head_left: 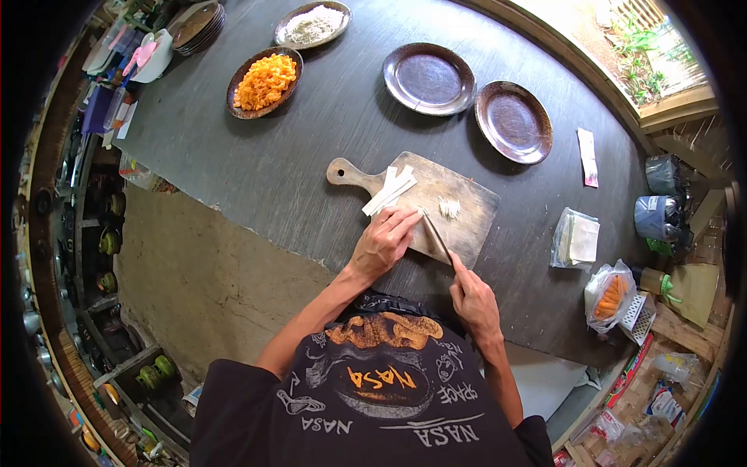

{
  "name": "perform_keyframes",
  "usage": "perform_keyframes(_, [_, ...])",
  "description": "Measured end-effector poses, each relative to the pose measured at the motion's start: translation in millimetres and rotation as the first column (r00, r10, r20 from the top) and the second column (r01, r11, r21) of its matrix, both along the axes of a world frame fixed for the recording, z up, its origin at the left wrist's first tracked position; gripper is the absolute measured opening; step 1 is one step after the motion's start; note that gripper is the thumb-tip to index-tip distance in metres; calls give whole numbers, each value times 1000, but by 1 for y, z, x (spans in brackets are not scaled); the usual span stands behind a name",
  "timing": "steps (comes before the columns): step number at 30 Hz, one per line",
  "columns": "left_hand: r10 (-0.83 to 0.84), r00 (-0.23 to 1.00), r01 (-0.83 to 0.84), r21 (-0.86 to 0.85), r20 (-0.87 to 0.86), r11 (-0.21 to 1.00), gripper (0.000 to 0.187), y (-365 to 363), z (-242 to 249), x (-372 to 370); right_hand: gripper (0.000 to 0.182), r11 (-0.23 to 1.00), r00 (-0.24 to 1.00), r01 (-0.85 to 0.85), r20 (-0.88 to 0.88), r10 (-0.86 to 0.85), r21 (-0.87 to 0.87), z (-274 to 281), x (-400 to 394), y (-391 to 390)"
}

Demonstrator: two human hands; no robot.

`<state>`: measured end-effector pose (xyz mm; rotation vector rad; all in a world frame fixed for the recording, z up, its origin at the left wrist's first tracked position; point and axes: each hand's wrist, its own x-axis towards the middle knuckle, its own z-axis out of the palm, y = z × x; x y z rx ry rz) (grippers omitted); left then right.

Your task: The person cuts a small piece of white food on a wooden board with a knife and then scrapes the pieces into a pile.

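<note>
A wooden cutting board (pixel 469 194) with a handle lies on the dark table. My right hand (pixel 475 302) grips a knife (pixel 437 237), its blade resting at the board beside my left fingertips. My left hand (pixel 383 243) is closed, fingers bent and pressed down at the board's near edge. A whitish end shows at its fingertips; most of that piece is hidden under the fingers. Several flat pale strips (pixel 393 191) lie crossed on the board near its handle. A small pile of thin pale slivers (pixel 449 207) sits right of the blade.
Two brown plates (pixel 429 78) stand beyond the board. A plate of orange pieces (pixel 264 82) and a plate of white powder (pixel 314 26) are at the far left. To the right lie a bag of pale squares (pixel 582 240), a bag of carrots (pixel 611 297) and a grater (pixel 640 317).
</note>
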<state>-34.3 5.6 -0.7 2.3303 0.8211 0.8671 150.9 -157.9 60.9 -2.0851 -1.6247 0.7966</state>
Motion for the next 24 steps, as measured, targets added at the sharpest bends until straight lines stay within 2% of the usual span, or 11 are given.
perform_keyframes(9, [14, 1000, -14, 18, 7, 1000, 34, 0, 0, 1, 62, 998, 1000, -13, -19, 14, 64, -10, -1, 10])
perform_keyframes(21, [15, 999, -14, 20, -33, 1000, 36, -2, 0, 1, 61, 1000, 999, 13, -38, -14, -25, -2, 1, -3])
perform_keyframes(24, [8, 1000, -8, 28, -14, 1000, 37, -3, -2, 0, 61, 1000, 999, 12, -45, -11, 24, -10, -2, -1])
